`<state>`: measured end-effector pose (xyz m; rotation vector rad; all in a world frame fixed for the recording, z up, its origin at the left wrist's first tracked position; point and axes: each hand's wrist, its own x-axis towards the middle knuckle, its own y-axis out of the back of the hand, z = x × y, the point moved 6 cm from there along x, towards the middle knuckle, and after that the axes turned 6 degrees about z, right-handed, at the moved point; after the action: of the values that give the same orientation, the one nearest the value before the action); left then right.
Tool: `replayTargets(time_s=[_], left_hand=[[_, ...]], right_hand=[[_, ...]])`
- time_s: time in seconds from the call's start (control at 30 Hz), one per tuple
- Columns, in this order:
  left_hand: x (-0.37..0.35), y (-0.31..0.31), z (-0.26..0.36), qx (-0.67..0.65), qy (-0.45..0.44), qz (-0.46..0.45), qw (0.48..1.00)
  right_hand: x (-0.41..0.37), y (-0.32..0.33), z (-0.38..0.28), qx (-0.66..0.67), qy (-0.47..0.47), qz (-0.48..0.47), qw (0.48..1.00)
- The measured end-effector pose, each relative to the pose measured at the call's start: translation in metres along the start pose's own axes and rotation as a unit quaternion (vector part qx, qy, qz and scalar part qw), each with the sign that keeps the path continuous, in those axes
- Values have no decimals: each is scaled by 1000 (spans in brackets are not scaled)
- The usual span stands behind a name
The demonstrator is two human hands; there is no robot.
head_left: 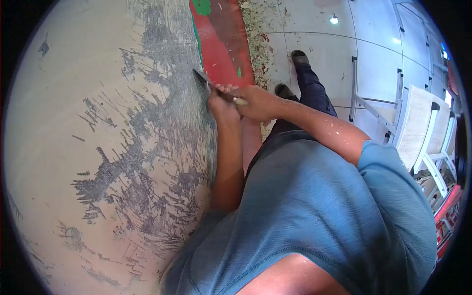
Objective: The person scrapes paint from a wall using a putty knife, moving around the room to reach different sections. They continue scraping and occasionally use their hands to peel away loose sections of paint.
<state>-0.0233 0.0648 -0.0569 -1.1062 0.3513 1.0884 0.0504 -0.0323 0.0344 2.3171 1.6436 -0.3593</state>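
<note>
My left hand (223,105) and my right hand (256,102) are close together, both closed around a scraper (240,101). Its dark, pointed blade (200,77) sticks out past my left fingers and meets the scored surface at its edge with the red strip. My right hand wraps the handle, whose pale end shows between the hands. The large cream-coloured surface (54,128) to the left is worn to grey in many short scratch marks. Alongside it runs a red painted strip (221,51) with green patches and a duller, brownish area.
Paint flakes (260,54) litter the floor beside the red strip. Pale floor tiles (324,54) lie beyond, with my dark-trousered legs (314,91) and feet on them. Metal-framed, ladder-like pieces (432,142) and a pale board (415,115) stand at the right.
</note>
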Motion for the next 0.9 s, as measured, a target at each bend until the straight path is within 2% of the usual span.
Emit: replayTargets(time_s=[0.03,0.1,0.13,0.23,0.27,0.37,0.4,0.47,0.53,0.57,0.6,0.63,0.67,0.7,0.73,0.83,0.9], left_hand=[[-6,-11,-3,-19,-10,16,1000],[-29,-18,-7,-53,-23,51,997],[-33,-16,-6,-107,23,44,993],[-12,-1,2,-61,36,-10,997],[-9,-3,-3,-47,14,11,999],[-19,-14,-8,-49,-7,-29,998],[-29,-13,-4,-92,11,16,996],[-14,2,3,-33,8,5,999],[21,21,2,29,-8,22,999],[10,14,-1,15,-19,47,999],[-1,-12,-8,-4,-31,60,998],[-16,-24,-11,-17,-39,80,996],[-25,-25,-9,-50,-35,74,995],[-16,-21,-6,-31,-32,65,997],[-7,-8,2,-8,-29,60,998],[2,-3,3,14,-25,24,999],[5,-18,-15,40,-48,-5,998]], right_hand=[[0,5,0,-5,-6,-6,1000],[-9,4,5,0,82,26,996],[-8,-4,9,-22,43,-2,999],[8,-10,11,5,90,-7,996],[2,-2,8,33,57,7,998],[-8,5,6,-30,112,62,991],[0,5,10,-27,126,71,989],[6,-18,22,1,137,73,988],[16,-6,23,-8,57,25,998],[15,-1,24,-14,15,3,1000],[13,4,29,24,67,37,997],[7,4,23,30,70,36,996],[1,4,16,35,73,34,996],[-3,0,12,45,75,27,996],[7,-11,22,15,129,68,989],[15,-10,26,-12,121,26,992],[9,12,32,47,53,36,997]])
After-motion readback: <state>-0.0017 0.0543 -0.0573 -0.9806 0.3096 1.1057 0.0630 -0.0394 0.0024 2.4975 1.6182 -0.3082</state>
